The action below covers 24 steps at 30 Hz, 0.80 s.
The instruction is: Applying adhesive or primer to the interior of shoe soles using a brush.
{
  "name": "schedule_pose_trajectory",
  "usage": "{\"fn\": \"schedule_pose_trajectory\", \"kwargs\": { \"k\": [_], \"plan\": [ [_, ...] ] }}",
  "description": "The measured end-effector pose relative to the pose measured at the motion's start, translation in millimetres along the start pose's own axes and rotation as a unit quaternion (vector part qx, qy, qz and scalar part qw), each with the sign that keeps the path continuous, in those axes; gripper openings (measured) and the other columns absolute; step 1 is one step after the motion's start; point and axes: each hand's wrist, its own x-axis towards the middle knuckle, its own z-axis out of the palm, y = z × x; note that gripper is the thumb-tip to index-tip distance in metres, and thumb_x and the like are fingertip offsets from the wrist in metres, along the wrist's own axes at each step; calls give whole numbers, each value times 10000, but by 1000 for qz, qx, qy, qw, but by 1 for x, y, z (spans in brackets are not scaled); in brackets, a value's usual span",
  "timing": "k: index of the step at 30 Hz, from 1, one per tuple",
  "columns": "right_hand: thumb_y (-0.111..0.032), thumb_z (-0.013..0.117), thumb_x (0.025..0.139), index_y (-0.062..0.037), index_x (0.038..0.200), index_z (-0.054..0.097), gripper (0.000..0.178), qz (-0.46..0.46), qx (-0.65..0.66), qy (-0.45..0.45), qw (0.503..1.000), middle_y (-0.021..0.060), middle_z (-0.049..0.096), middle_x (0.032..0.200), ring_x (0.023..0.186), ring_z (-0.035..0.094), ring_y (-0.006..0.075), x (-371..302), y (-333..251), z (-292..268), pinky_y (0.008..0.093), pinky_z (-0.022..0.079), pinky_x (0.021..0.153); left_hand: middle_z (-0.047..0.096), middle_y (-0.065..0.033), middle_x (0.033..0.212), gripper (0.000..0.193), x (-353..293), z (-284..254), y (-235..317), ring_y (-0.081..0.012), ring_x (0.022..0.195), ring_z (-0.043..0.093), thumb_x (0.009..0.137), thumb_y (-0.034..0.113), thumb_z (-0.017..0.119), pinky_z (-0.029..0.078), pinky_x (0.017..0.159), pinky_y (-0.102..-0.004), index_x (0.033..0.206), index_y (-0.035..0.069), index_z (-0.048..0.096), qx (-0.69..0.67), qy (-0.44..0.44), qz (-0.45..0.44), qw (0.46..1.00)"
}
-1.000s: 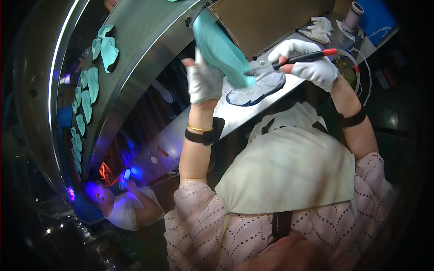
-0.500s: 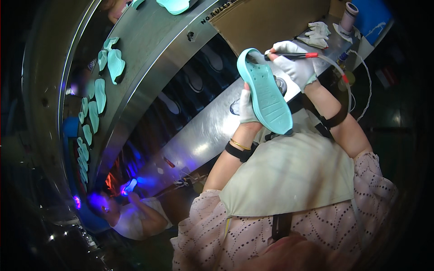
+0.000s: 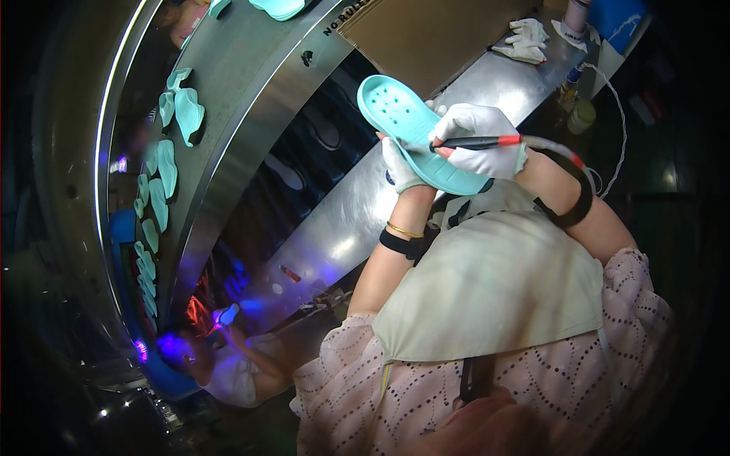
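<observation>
A turquoise shoe sole (image 3: 403, 114), with small holes at one end, is held up and tilted over the metal bench. My left hand (image 3: 403, 165), in a white glove with bare fingertips, grips it by its left edge. In my gloved right hand (image 3: 487, 129) is a brush (image 3: 475, 142) with a black handle, a red band and a hose trailing from its back end. The brush's pale bristles meet the sole's left edge, close to my left fingertips. Fingers of my left hand behind the sole are mostly hidden.
A curved conveyor belt (image 3: 236, 68) on the left carries several turquoise soles (image 3: 163, 167). Beyond the metal bench (image 3: 327, 220) lies a cardboard sheet (image 3: 426, 38). White gloves (image 3: 525, 39) and a thread cone (image 3: 576, 15) sit far right. A co-worker (image 3: 236, 365) works under blue light lower left.
The sole has turned and shifted left, showing its face more flatly. My right hand has brought the brush from the holed end down to the sole's left edge.
</observation>
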Motion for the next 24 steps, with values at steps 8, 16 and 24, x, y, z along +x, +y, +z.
{"fn": "schedule_pose_trajectory", "kwargs": {
  "k": [8,16,24],
  "plan": [
    [-27,630,777,-15,872,611,97,37,59,-22,997,35,632,897,817,574,89,-14,-1,0,258,463,772,530,-161,1180,669,1,0,10,-343,1091,502,887,593,205,391,959,-462,1288,88,384,-35,-41,5,999],
    [-72,675,750,-17,808,619,98,94,58,13,994,11,637,795,768,581,72,-28,-7,2,226,464,716,573,-138,1085,738,5,-2,16,-348,1004,545,814,684,320,416,915,-481,1210,79,466,-9,-47,4,999],
    [-73,652,791,-22,860,623,90,142,178,116,967,15,622,831,749,569,62,-13,-10,-21,198,465,676,418,-166,1310,726,-24,22,12,-351,1166,430,836,614,355,336,996,-487,1327,80,366,-54,-62,-68,994]
  ]
}}
